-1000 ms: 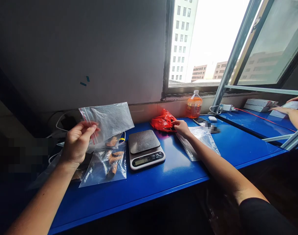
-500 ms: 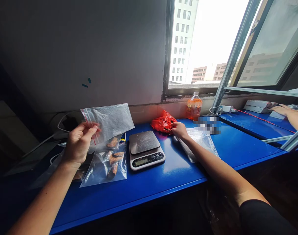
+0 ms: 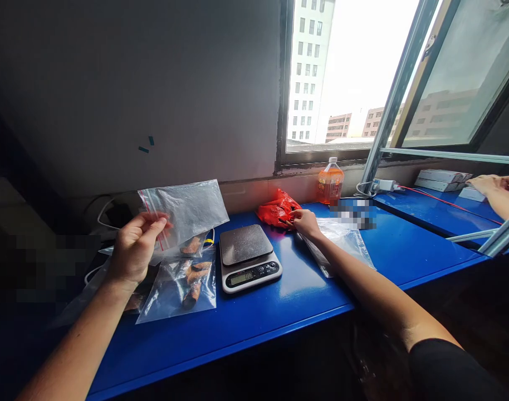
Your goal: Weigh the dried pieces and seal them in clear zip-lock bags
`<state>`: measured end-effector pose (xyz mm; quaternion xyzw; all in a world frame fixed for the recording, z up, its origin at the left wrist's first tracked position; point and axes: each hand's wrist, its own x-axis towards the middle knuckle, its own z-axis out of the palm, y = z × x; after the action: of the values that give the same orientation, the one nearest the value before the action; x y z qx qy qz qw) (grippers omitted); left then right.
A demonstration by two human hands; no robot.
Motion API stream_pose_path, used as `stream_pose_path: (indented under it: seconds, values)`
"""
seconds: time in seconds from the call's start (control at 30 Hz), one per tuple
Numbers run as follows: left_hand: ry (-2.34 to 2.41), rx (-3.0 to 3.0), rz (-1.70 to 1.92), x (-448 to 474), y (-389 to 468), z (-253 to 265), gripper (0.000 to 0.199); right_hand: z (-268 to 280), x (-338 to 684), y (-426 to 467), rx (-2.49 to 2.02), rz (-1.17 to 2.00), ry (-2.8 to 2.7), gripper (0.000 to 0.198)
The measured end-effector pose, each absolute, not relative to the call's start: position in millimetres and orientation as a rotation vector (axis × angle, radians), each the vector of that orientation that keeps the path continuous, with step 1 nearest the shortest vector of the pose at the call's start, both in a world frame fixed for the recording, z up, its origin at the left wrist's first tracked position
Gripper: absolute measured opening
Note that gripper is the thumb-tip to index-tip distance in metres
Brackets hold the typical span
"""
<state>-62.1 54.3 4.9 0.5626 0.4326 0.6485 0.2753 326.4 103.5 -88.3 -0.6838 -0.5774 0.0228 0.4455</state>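
My left hand (image 3: 138, 242) is closed on the zip edge of a clear zip-lock bag (image 3: 191, 209), raised above the table's left side. No contents show in this bag. At the mouth of a crumpled red plastic bag (image 3: 277, 210), my right hand (image 3: 305, 223) has its fingers pinched together; what they grip is hidden. Between the hands stands a kitchen scale (image 3: 246, 248) with a bare plate and a lit display. Left of the scale lies a clear bag (image 3: 166, 295) holding several brown, root-like pieces (image 3: 195, 278), with more bagged pieces behind.
Flat clear bags (image 3: 342, 245) lie under my right forearm. An orange drink bottle (image 3: 330, 181) stands by the window. A metal frame post (image 3: 377, 150) rises at the right, near a white plug and red cable. Beyond it, another person's hands (image 3: 490, 184) are at white boxes (image 3: 440, 179).
Both my hands stay nearly where they were. The view has shifted slightly. At the far right, the other person's hand has changed pose, and a second hand now shows.
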Motion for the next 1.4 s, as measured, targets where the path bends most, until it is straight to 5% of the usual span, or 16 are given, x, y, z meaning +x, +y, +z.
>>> stream_pose_path:
  seconds: [1.4]
  values:
    - [1.147, 1.550, 1.696, -61.2, 57.7, 0.0, 0.018, -83.8, 329.6, 101.2, -1.754, 0.112, -1.429, 0.031]
